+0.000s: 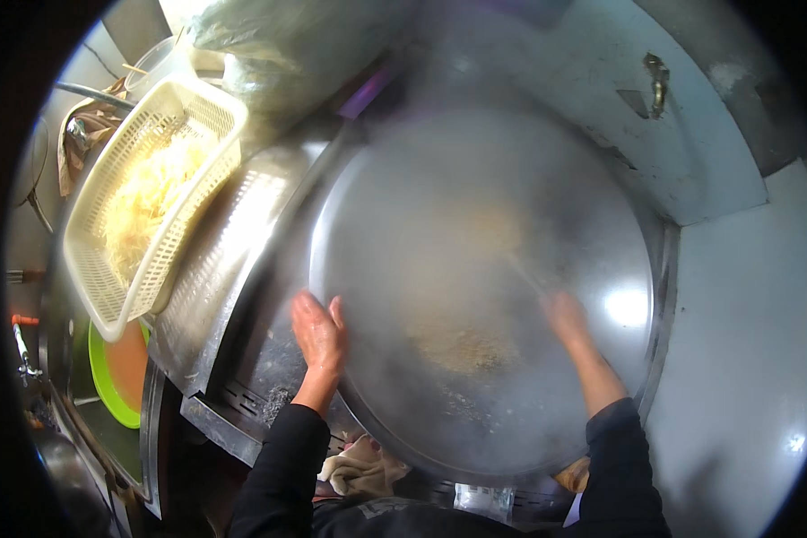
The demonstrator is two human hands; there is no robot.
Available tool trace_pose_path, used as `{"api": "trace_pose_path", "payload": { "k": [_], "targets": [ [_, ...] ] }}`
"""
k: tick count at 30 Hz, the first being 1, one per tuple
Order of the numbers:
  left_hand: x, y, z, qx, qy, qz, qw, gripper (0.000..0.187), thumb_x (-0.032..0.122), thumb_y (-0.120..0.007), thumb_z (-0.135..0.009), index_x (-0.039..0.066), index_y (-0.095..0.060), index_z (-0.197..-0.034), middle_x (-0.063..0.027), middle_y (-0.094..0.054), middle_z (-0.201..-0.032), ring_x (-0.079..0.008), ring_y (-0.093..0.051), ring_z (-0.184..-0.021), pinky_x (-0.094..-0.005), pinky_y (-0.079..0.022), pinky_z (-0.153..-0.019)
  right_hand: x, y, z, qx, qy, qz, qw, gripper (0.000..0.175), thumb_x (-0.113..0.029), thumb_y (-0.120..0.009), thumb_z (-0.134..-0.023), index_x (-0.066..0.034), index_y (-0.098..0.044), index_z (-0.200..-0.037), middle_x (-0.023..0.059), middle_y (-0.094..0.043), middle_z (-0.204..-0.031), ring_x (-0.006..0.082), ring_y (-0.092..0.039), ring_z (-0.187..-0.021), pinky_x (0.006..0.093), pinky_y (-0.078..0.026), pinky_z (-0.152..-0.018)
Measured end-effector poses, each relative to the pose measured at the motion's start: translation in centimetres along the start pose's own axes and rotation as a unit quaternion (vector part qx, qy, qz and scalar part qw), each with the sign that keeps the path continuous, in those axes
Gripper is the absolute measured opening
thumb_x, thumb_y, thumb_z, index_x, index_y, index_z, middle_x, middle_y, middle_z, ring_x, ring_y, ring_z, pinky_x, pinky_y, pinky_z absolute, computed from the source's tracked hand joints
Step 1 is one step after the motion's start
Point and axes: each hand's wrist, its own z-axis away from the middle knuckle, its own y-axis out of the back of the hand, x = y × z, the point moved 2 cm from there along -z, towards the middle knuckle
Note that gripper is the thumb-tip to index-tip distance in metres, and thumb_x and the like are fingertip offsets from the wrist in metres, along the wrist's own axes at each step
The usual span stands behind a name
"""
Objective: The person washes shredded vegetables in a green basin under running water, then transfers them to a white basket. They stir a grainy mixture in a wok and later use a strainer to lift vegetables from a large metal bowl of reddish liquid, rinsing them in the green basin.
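Before me is a wide round metal wok (608, 249), its inside veiled by thick steam. A heap of pale brown, crumbly food (464, 346) lies low in the wok, and a second hazy patch of the same colour shows farther up. My right hand (566, 316) grips a thin-handled cooking utensil (526, 272); steam hides its head, so its kind is unclear. At the wok's left rim is my left hand (319, 329), slightly blurred, thumb apart from the fingers and nothing seen in it. Whether it touches the rim is unclear.
Left of the wok, a cream plastic basket (84, 252) of pale shredded food sits over a perforated metal surface (205, 296). Below it is a green basin (101, 376) with orange contents. A cloth (363, 467) lies near the front rim. A pale wall (733, 323) borders the right.
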Motion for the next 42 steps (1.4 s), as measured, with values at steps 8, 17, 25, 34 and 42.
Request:
{"api": "trace_pose_path", "payload": {
  "k": [8,17,25,34,42],
  "targets": [
    [0.0,0.0,0.0,-0.006,-0.004,0.003,1.000,0.035,0.017,-0.066,-0.078,-0.004,-0.044,-0.095,-0.0228,-0.050,-0.089,-0.0405,-0.048,-0.086,-0.0477,-0.039,-0.073,4.6,10.5,8.8,0.018,0.000,0.182,0.983,0.025,-0.027,-0.053,-0.085,-0.0088,-0.062,-0.099,0.0132,-0.065,-0.085,0.0309,-0.063,-0.080,0.0422,-0.049,-0.069],
    [-0.8,-0.7,0.5,0.030,-0.015,-0.039,0.999,0.035,0.013,-0.067,-0.076,-0.003,-0.043,-0.096,-0.0222,-0.049,-0.091,-0.0402,-0.048,-0.088,-0.0477,-0.040,-0.074,10.9,9.5,-1.0,0.055,0.017,0.355,0.933,0.024,-0.019,-0.047,-0.087,-0.0059,-0.063,-0.100,0.0130,-0.064,-0.096,0.0290,-0.062,-0.089,0.0395,-0.049,-0.075],
    [-0.9,-0.6,0.5,0.009,-0.013,-0.036,0.999,0.038,0.017,-0.065,-0.078,-0.003,-0.043,-0.101,-0.0214,-0.050,-0.092,-0.0387,-0.049,-0.088,-0.0462,-0.041,-0.074,-1.3,7.6,-2.8,0.132,0.169,0.231,0.949,0.026,-0.024,-0.049,-0.086,-0.0053,-0.064,-0.098,0.0153,-0.064,-0.095,0.0301,-0.062,-0.086,0.0417,-0.049,-0.074],
    [-0.7,-0.8,0.3,0.010,-0.007,-0.002,1.000,0.047,0.021,-0.066,-0.078,-0.006,-0.044,-0.109,-0.0231,-0.051,-0.092,-0.0394,-0.050,-0.086,-0.0461,-0.041,-0.074,4.7,11.3,16.4,-0.022,0.193,0.118,0.974,0.030,-0.029,-0.054,-0.084,-0.0036,-0.065,-0.096,0.0172,-0.064,-0.093,0.0309,-0.062,-0.082,0.0434,-0.048,-0.073],
    [-0.4,-0.5,0.3,0.016,-0.021,-0.011,1.000,0.044,0.020,-0.066,-0.079,-0.007,-0.044,-0.106,-0.0233,-0.051,-0.092,-0.0406,-0.050,-0.085,-0.0458,-0.041,-0.074,10.6,2.1,18.4,-0.259,-0.035,-0.128,0.957,0.031,-0.029,-0.053,-0.086,-0.0034,-0.062,-0.101,0.0158,-0.064,-0.093,0.0290,-0.062,-0.080,0.0413,-0.049,-0.072]
  ]
}}
